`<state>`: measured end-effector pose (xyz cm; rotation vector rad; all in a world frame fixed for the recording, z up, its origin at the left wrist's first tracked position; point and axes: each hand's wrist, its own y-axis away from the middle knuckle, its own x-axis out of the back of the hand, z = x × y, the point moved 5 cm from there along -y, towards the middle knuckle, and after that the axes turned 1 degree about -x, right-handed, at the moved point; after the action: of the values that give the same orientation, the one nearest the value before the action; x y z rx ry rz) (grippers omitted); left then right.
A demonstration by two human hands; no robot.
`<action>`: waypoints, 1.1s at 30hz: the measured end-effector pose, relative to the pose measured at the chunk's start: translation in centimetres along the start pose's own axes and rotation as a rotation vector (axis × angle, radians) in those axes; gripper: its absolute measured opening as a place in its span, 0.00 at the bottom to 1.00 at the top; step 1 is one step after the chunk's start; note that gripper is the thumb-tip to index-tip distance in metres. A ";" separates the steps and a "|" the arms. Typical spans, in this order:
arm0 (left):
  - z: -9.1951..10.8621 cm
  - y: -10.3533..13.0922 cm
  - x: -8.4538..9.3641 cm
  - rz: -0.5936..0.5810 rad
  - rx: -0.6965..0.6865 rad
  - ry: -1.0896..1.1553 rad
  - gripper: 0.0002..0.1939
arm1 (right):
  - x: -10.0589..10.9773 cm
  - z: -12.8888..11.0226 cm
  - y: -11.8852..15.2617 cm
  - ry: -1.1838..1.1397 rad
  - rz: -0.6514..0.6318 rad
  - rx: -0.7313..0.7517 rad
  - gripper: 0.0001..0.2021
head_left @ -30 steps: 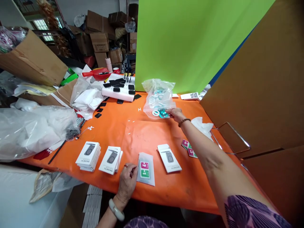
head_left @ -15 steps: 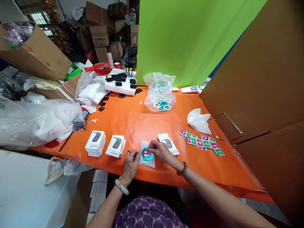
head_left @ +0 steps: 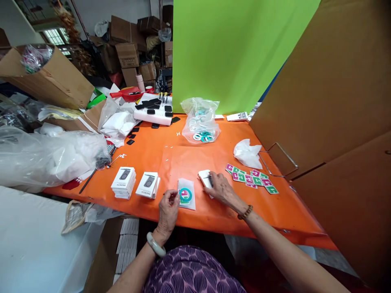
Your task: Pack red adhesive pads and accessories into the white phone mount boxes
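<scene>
Sleeve: white (head_left: 191,204), at the near middle of the orange table (head_left: 195,158).
Layers: a printed card (head_left: 184,193) and a teal ring (head_left: 190,196) are laid on it; the box is set apart, to the right. What else is left cannot be told.
Left hand (head_left: 168,209): fingers held narrow by the sleeve's left edge; whether anything is pinched cannot be told.
Right hand (head_left: 222,189): box (head_left: 204,175) partly covered; its grip cannot be told.
Supplies: bagged rings (head_left: 200,122) far, loose cards (head_left: 255,179) right, box stacks (head_left: 122,179) left.
</scene>
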<state>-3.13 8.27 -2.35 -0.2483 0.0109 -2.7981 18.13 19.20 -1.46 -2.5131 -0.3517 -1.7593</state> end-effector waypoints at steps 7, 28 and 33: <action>1.4 4.2 -3.3 -0.280 0.524 0.698 0.30 | -2.4 -6.7 7.4 -0.665 -0.116 0.209 0.35; -2.3 1.8 1.5 0.014 0.777 0.823 0.16 | 8.8 7.5 -8.0 -0.357 0.276 -0.064 0.08; -3.0 1.8 1.7 -0.005 0.784 0.816 0.15 | 7.3 1.9 -2.8 -0.437 0.202 0.009 0.08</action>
<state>-4.68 5.99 -5.05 1.0451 -0.8476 -2.4590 21.65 23.43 4.49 -2.7951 -0.1139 -1.1310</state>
